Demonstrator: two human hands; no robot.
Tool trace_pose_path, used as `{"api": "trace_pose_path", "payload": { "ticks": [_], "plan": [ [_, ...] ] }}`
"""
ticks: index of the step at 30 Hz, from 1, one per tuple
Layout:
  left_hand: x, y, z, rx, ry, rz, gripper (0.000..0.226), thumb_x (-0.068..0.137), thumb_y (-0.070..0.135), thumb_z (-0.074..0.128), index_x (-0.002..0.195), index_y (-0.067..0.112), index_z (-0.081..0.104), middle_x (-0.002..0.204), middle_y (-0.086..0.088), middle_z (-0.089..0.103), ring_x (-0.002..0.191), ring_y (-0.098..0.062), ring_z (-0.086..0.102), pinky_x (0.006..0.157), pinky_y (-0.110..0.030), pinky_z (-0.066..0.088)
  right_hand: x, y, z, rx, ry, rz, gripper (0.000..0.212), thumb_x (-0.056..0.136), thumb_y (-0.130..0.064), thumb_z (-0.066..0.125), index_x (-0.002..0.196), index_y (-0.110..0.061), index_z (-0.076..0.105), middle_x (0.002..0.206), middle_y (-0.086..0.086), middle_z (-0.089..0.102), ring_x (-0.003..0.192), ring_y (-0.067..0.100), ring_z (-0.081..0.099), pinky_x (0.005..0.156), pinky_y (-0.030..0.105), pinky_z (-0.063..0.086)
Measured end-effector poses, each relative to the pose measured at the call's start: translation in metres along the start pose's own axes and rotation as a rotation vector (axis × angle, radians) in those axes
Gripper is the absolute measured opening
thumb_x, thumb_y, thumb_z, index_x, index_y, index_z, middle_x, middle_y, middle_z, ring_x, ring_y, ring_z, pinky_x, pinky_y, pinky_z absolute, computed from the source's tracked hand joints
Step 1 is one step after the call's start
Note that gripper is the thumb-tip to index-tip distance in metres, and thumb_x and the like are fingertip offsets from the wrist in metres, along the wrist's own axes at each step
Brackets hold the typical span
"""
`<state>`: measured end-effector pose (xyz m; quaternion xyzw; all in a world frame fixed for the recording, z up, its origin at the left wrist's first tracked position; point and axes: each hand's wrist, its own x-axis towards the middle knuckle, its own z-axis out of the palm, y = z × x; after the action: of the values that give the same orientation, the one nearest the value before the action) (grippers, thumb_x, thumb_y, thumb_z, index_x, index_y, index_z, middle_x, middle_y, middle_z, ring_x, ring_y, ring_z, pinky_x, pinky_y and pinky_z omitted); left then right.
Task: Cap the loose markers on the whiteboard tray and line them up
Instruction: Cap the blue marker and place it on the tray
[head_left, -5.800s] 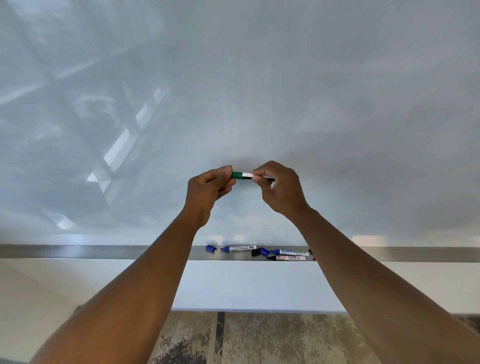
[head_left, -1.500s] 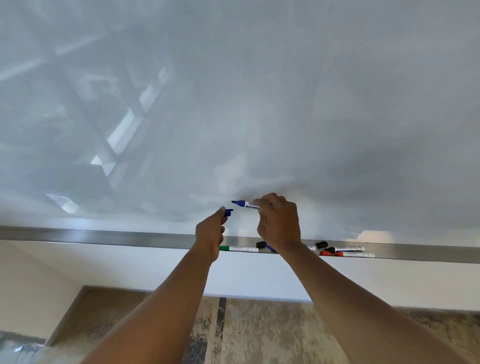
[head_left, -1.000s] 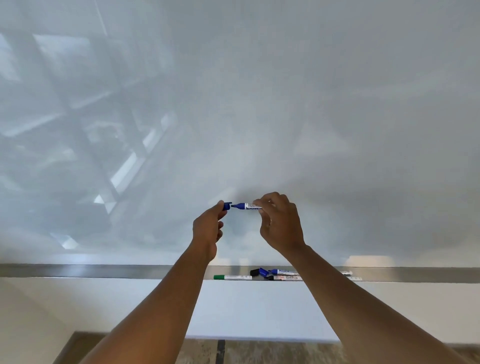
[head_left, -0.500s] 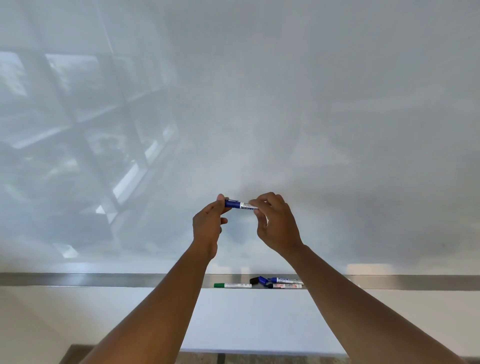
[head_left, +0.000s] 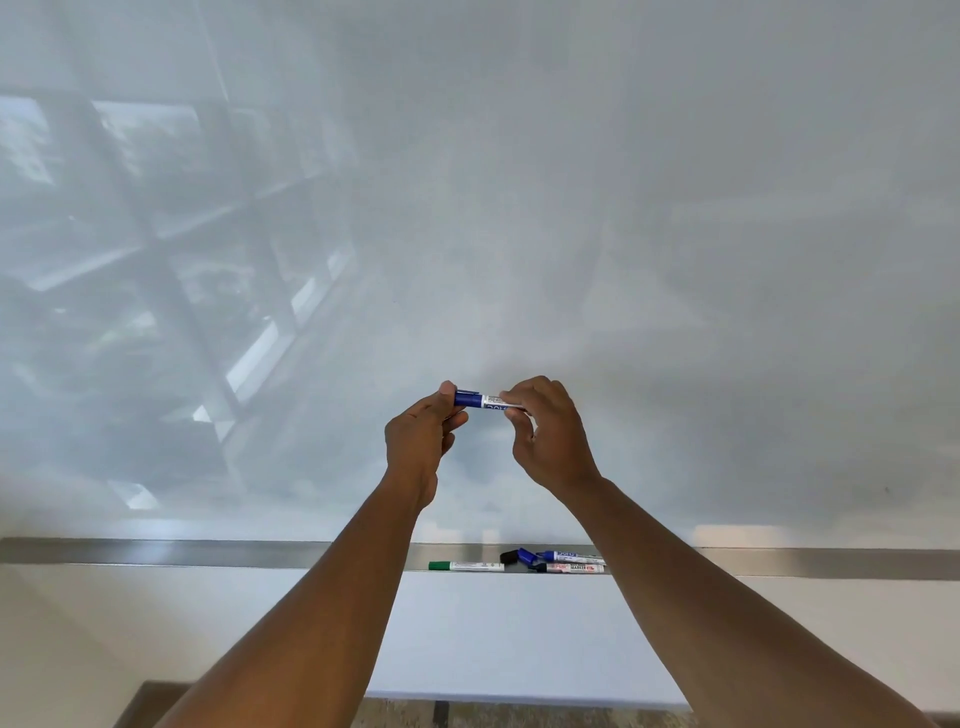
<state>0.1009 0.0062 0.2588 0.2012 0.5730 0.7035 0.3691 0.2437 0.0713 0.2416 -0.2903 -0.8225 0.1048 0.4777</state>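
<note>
Since half a second ago your left hand has pushed the blue cap fully onto the blue marker.

Both sets of fingers are pinched narrow on it: left on the cap end, right hand on the white barrel. You hold it level in front of the whiteboard, long axis left to right, well above the tray. Below lie 1 capped green marker, 1 uncapped blue marker, 1 more marker reading "MARKER", and 2 loose caps. Your right hand is nearer those. Other label writing is too small to read.
</note>
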Motion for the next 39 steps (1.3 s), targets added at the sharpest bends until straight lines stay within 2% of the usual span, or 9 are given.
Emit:
{"api": "trace_pose_path", "payload": {
  "ticks": [4,7,13,16,23,29,32,35,39],
  "plan": [
    [0.002,0.004,-0.001,-0.020,-0.025,0.045,0.014,0.088,0.037,0.070,0.089,0.023,0.074,0.080,0.004,0.077,0.077,-0.009,0.074,0.065,-0.020,0.056,0.004,-0.002,-0.001,0.013,0.013,-0.008,0.016,0.087,-0.001,0.059,0.101,-0.001,0.068,0.094,0.015,0.067,0.086,0.031,0.058,0.076,0.041,0.052],
    [0.003,0.003,-0.005,-0.049,-0.029,0.044,0.017,0.088,0.035,0.070,0.093,0.019,0.075,0.083,0.000,0.077,0.078,-0.012,0.074,0.068,-0.022,0.058,0.006,-0.002,0.000,0.036,-0.020,-0.010,0.017,0.087,0.001,0.060,0.102,-0.003,0.068,0.095,0.014,0.066,0.088,0.030,0.058,0.078,0.038,0.052],
    [0.005,-0.017,-0.012,-0.082,0.068,0.030,0.018,0.088,0.034,0.071,0.091,0.017,0.075,0.082,-0.003,0.077,0.074,-0.012,0.073,0.071,-0.021,0.060,-0.006,0.007,0.014,0.102,-0.179,0.057,0.029,0.090,0.003,0.053,0.115,-0.006,0.064,0.103,0.012,0.061,0.097,0.024,0.054,0.085,0.027,0.046],
    [0.010,-0.035,-0.024,-0.073,0.114,-0.032,0.020,0.089,0.033,0.070,0.093,0.014,0.075,0.082,-0.006,0.076,0.073,-0.012,0.071,0.072,-0.022,0.059,-0.023,0.015,0.025,0.120,-0.236,0.116,0.031,0.090,0.005,0.051,0.116,-0.004,0.063,0.104,0.012,0.059,0.096,0.024,0.055,0.081,0.025,0.043],
    [0.024,-0.086,-0.053,-0.042,0.202,-0.183,0.019,0.090,0.027,0.070,0.094,0.009,0.069,0.085,-0.011,0.074,0.074,-0.015,0.071,0.069,-0.022,0.058,-0.059,0.038,0.057,0.095,-0.396,0.260,0.027,0.090,0.003,0.052,0.112,-0.006,0.065,0.104,0.010,0.063,0.099,0.027,0.055,0.087,0.036,0.049],
    [0.039,-0.122,-0.071,0.024,0.212,-0.277,0.020,0.090,0.027,0.070,0.084,0.008,0.070,0.082,-0.012,0.074,0.072,-0.016,0.070,0.072,-0.025,0.058,-0.083,0.055,0.084,0.059,-0.461,0.374,0.025,0.090,0.001,0.054,0.108,-0.009,0.068,0.102,0.004,0.069,0.098,0.025,0.052,0.081,0.024,0.039],
    [0.047,-0.139,-0.079,0.051,0.200,-0.311,0.021,0.089,0.026,0.071,0.088,0.005,0.072,0.082,-0.010,0.074,0.074,-0.017,0.070,0.078,-0.027,0.057,-0.093,0.062,0.096,0.066,-0.488,0.435,0.026,0.091,0.001,0.053,0.108,-0.010,0.068,0.104,0.003,0.069,0.101,0.024,0.053,0.083,0.025,0.041],
    [0.056,-0.154,-0.086,0.086,0.195,-0.337,0.019,0.089,0.023,0.072,0.093,0.005,0.072,0.083,-0.009,0.075,0.074,-0.015,0.070,0.078,-0.025,0.057,-0.101,0.070,0.107,0.075,-0.515,0.461,0.031,0.088,0.007,0.050,0.109,-0.007,0.068,0.106,0.008,0.067,0.103,0.027,0.054,0.088,0.030,0.045],
    [0.067,-0.172,-0.094,0.136,0.202,-0.387,0.016,0.091,0.019,0.069,0.099,0.006,0.071,0.087,-0.010,0.074,0.074,-0.015,0.070,0.072,-0.023,0.056,-0.112,0.082,0.121,0.076,-0.534,0.477,0.035,0.085,0.012,0.047,0.109,-0.004,0.068,0.105,0.013,0.056,0.098,0.028,0.057,0.084,0.033,0.047]
  ]
}}
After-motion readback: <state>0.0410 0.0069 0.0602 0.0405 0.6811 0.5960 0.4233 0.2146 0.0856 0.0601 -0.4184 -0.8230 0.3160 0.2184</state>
